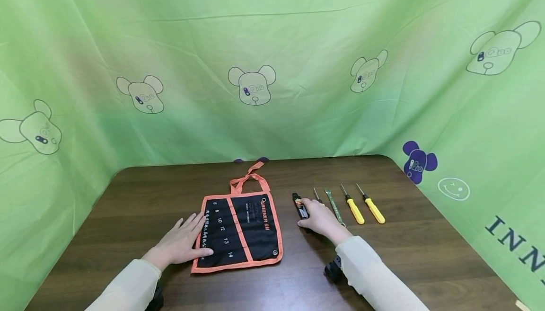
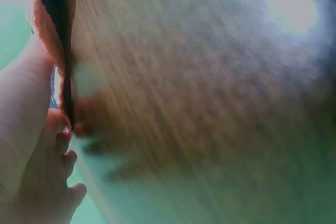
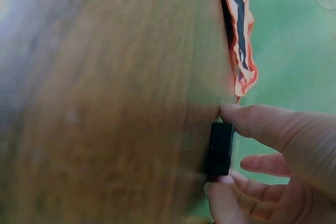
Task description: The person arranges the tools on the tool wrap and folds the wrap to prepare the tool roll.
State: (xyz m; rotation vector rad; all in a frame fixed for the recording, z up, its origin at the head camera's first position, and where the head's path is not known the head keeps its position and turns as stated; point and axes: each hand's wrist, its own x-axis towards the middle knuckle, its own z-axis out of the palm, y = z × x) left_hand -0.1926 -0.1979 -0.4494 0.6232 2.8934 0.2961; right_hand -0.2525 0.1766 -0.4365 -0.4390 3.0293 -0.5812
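A black tool pouch [image 1: 259,244] with orange trim, printed numbers and an orange strap lies flat on the table. My left hand [image 1: 184,241] rests on its left edge with fingers extended; the left wrist view shows the pouch's orange edge [image 2: 47,30] beside the thumb. Right of the pouch, my right hand [image 1: 320,216] pinches a slim black case [image 1: 301,207] with an orange-and-white label between thumb and fingers. The right wrist view shows the black end of this case [image 3: 221,149] low against the table. What kind of thing it is stays unclear.
To the right of my right hand lie a green wrench [image 1: 333,204] and two yellow-handled screwdrivers [image 1: 355,210] [image 1: 374,210]. A thin metal shaft [image 1: 316,193] shows past the right hand, its other end hidden. A green printed cloth [image 1: 298,126] hangs behind the brown table [image 1: 162,192].
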